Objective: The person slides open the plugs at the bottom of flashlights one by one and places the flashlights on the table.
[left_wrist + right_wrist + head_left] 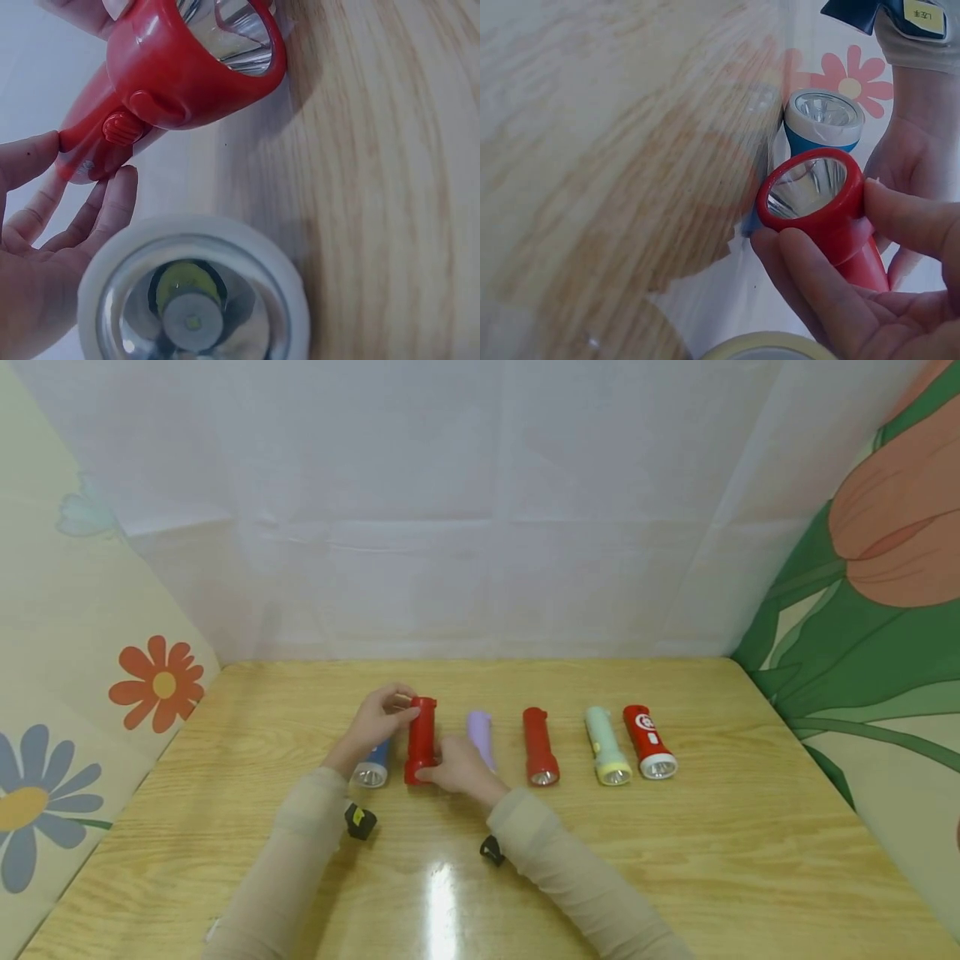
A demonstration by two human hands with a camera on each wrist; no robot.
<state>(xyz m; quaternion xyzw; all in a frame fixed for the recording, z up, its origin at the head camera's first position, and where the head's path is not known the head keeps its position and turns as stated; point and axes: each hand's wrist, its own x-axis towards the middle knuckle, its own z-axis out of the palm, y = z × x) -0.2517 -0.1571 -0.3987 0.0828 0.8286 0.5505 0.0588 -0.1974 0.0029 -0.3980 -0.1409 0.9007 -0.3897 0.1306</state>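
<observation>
A red flashlight (pixel 422 735) is held by both hands over the table. My left hand (pixel 375 720) pinches its tail end between thumb and fingers; in the left wrist view its ribbed switch (pixel 123 129) shows close to that thumb. At the lamp end, my right hand (pixel 467 768) grips the head, thumb on one side and fingers on the other in the right wrist view. A blue flashlight (pixel 372 766) with a white rim lies under the left wrist, partly hidden. Just right of the held one, a purple flashlight (pixel 479 733) is partly covered by the right hand.
Farther right on the wooden table (pixel 712 860) lie another red flashlight (pixel 537 743), a pale green flashlight (pixel 603 739) with a yellow rim and a red flashlight with a white rim (pixel 647 735). A white cloth (pixel 480 527) hangs behind; flowered panels stand at both sides.
</observation>
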